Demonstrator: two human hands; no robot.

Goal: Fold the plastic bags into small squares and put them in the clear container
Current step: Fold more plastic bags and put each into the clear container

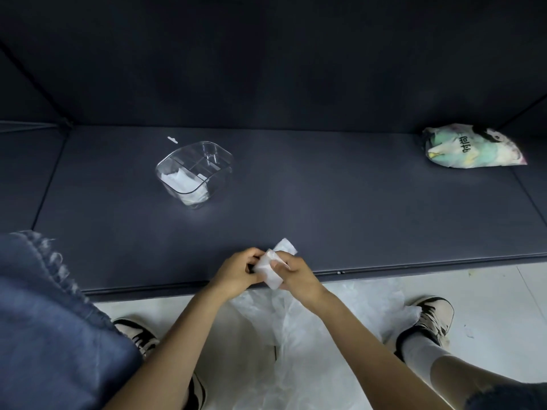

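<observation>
At mat edge, hands (236, 269) (296, 272) pinch bag (273, 269), tilted up-right.

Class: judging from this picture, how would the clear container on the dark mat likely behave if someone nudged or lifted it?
The clear container has thin see-through walls, so it is probably light and stiff. It holds only folded white plastic, so a nudge would likely slide it rather than tip it, given its low, wide shape.

A single wide-angle head-worn camera looks forward and steeply down. The hands (268, 269) appear close at lower centre, the dark mat (355, 208) spans mid-frame, and the floor (488, 291) fills the bottom edge.
</observation>
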